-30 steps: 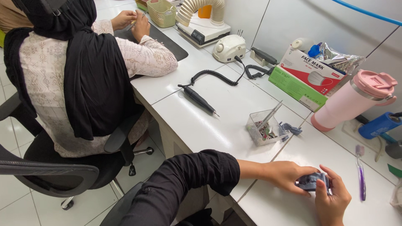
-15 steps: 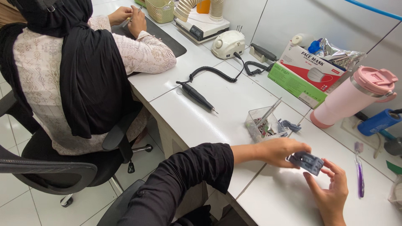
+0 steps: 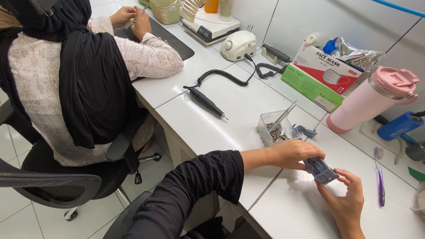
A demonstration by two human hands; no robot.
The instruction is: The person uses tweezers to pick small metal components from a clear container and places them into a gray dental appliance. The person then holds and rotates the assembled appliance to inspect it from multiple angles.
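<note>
both hands pinch a small grey block (image 3: pixel 322 170) just above the worktop (image 3: pixel 283 208): left hand (image 3: pixel 292 155) fingers closed on its top, right hand (image 3: pixel 347 199) underneath. best kept low, grip steady.

My sleeve (image 3: pixel 195 186) is black. The little block (image 3: pixel 322 170) I hold is grey-blue. The table (image 3: pixel 248 106) is white. The big cup (image 3: pixel 372 99) is pink. One box (image 3: pixel 310 86) is green. The toothbrush (image 3: pixel 380 177) is purple. My neighbour's top (image 3: pixel 31 79) is pale with tiny patterns, under a black scarf (image 3: pixel 93 84).
</note>
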